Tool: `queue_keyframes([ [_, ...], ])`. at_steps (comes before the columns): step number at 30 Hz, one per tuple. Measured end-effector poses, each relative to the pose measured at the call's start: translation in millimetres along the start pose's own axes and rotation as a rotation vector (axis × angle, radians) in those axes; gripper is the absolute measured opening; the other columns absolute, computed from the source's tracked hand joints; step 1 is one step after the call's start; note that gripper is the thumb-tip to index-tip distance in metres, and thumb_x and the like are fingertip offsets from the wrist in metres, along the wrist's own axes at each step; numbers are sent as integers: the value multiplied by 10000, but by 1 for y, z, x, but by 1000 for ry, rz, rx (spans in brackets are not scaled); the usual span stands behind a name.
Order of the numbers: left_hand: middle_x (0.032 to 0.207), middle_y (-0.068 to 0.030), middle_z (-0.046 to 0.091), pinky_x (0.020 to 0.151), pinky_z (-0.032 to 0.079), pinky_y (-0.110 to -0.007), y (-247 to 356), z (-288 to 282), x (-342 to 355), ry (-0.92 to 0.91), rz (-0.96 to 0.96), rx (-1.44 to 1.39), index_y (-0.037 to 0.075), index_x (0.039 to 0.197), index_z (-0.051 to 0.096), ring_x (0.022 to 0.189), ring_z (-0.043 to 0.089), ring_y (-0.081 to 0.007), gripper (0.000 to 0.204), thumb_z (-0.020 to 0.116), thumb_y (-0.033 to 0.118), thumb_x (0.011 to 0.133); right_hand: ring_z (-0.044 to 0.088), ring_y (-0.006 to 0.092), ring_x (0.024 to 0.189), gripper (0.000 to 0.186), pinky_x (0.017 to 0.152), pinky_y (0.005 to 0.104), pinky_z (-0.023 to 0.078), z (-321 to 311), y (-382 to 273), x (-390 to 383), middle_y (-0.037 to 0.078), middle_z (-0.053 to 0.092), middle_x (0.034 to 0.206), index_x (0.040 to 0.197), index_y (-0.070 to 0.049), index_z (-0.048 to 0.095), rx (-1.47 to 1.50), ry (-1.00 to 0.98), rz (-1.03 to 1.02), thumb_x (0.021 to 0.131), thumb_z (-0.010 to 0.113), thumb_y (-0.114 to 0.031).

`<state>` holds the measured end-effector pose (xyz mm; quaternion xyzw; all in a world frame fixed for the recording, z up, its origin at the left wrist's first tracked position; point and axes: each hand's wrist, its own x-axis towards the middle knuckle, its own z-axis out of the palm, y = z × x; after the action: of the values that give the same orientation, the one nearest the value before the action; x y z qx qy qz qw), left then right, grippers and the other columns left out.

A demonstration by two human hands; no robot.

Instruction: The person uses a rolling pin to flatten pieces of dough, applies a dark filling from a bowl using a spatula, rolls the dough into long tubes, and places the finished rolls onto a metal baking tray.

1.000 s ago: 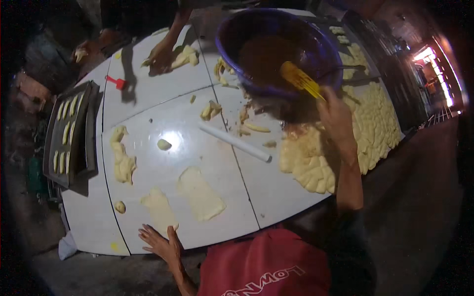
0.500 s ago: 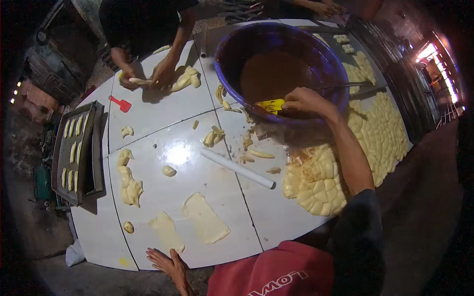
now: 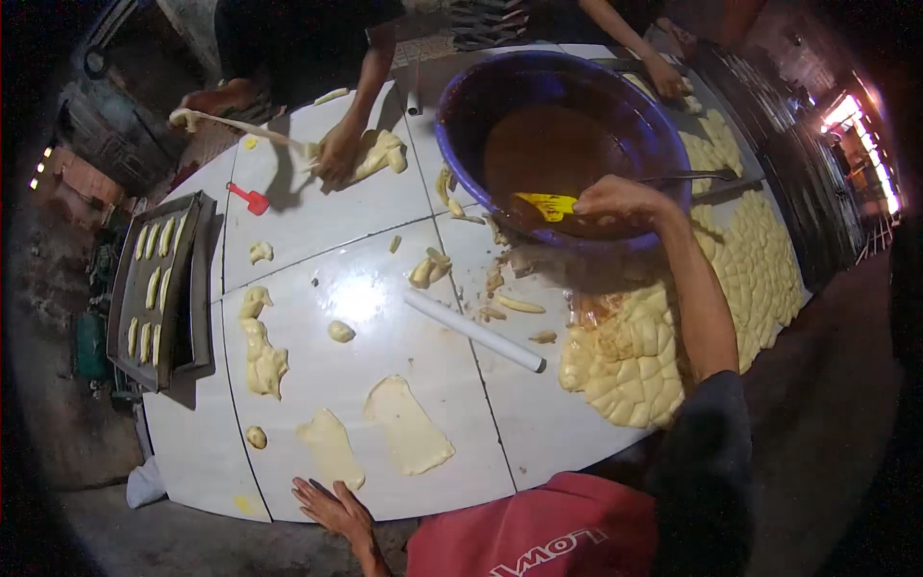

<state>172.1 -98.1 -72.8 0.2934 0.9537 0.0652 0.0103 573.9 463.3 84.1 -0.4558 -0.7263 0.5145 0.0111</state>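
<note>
My right hand [image 3: 623,200] grips a yellow scraper [image 3: 548,206], its blade over the near inner side of a big blue-purple basin [image 3: 460,173]. Brown filling [image 3: 543,144] covers the basin's bottom. At the table's near edge, my left hand [image 3: 336,510] rests with fingers spread and holds nothing. Just beyond its fingertips lies a narrow flattened dough sheet [image 3: 332,450]. A wider dough sheet [image 3: 409,425] is to its right. Farther up, a white rolling pin [image 3: 473,330] lies slantwise on the tiles.
Many dough pieces [image 3: 625,370] crowd the right side. A metal tray [image 3: 202,332] with dough strips stands at left. Near a red scraper [image 3: 252,200], a co-worker's hand [image 3: 338,154] handles dough. Another person's hand [image 3: 665,79] reaches in at far right. A dark handle [image 3: 687,176] crosses the basin rim.
The co-worker at far left has stretched a dough strip out to the left. Another person's hand has come over the far-right dough. My hands keep nearly the same places.
</note>
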Motion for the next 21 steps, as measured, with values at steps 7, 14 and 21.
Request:
queue_keyframes([
  [7, 1665, -231, 255, 1253, 65, -551, -7, 4, -8, 94, 46, -113, 24, 1630, 187, 1561, 174, -394, 747, 465, 437, 1073, 508, 59, 665, 426, 582, 254, 425, 18, -10, -14, -56, 608, 749, 1006, -52, 770, 57, -59, -36, 941, 714, -470],
  [14, 1663, -246, 250, 1247, 78, -554, 21, -4, 5, 104, 79, -302, -38, 1608, 213, 1555, 171, -416, 737, 512, 355, 1060, 444, 21, 577, 257, 502, 217, 342, 77, -73, -72, -98, 529, 688, 923, -58, 717, -8, 81, -175, 960, 704, -312],
  [21, 1664, -220, 271, 1236, 65, -584, 6, 7, -1, 150, 76, -267, 10, 1619, 232, 1563, 156, -402, 756, 561, 364, 1037, 582, 122, 621, 253, 574, 299, 443, 221, -66, -54, 33, 667, 704, 919, -51, 758, -233, -299, -242, 950, 713, -299],
])
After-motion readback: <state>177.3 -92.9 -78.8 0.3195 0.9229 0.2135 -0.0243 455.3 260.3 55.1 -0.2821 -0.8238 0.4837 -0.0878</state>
